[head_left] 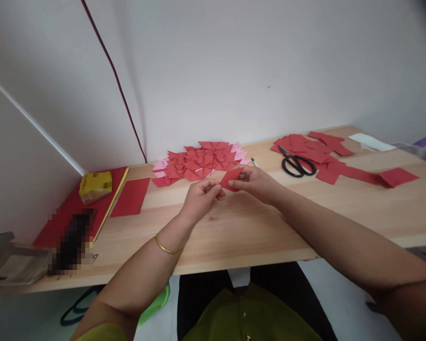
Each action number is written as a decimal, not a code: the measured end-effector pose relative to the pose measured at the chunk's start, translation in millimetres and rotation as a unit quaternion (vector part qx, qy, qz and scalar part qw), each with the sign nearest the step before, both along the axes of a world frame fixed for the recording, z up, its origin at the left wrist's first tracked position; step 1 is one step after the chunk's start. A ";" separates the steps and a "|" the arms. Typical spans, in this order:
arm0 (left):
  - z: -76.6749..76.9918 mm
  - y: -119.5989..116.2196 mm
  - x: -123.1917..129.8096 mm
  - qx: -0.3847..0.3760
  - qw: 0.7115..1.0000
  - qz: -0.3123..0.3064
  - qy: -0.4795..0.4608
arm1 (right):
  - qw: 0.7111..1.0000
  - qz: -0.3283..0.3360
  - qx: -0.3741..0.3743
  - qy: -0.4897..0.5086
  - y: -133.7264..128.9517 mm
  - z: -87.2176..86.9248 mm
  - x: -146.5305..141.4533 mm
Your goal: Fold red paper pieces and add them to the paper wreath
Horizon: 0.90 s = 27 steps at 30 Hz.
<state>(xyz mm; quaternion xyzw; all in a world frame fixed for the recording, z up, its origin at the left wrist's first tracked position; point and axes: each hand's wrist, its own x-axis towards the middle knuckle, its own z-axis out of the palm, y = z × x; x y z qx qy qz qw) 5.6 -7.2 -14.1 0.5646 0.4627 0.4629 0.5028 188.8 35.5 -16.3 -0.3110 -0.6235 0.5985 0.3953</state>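
Paper, small red piece (231, 179), sits pinched between both hands just above the wooden table (255, 227), approx. centre, near the front of the folded red-and-pink pile (198, 161). Its long axis runs low-left to upper-right, tilted. Left hand (200, 196) grips the lower-left end w/ thumb and fingertips closed on it; right hand (257, 182) clamps the upper-right edge, fingers together on the paper. Both equally near, since both hold it. Forearms come in from the table's near edge, converge in a V; left wrist w/ gold bangle (166, 247), palm turned inward, right wrist flat-ish, knuckles up. Scissors (297, 165) lie right of the hands, on the red offcuts (326, 156), well apart. Red sheet (131, 196) and yellow box (95, 186) off to the left.
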 end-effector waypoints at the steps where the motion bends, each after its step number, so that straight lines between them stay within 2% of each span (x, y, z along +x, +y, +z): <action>1: 0.2 -0.3 0.4 0.004 1.000 0.007 0.002 | 1.000 0.003 -0.004 0.000 -0.2 0.1 -0.1; 6: 0.4 -2.4 2.0 0.033 0.998 0.039 0.021 | 1.000 0.026 -0.003 0.004 -2.4 2.4 -1.0; 10: -3.3 -3.1 4.1 0.040 0.996 0.077 0.037 | 0.999 0.017 0.001 0.028 -5.2 6.5 -4.8; 13: -6.8 -1.5 5.5 0.028 0.995 0.098 0.009 | 0.999 0.010 0.002 0.034 -5.6 7.8 -6.8; 17: -6.6 0.9 5.3 -0.021 0.996 0.050 -0.068 | 1.000 -0.005 0.000 0.021 -3.2 4.6 -4.4; 20: -5.0 1.0 4.0 -0.026 0.997 0.013 -0.076 | 1.000 -0.010 0.001 0.011 -1.6 2.0 -1.6; 27: -6.1 0.1 4.9 0.000 0.997 0.065 -0.032 | 0.999 0.008 -0.026 0.030 -4.2 2.9 -5.4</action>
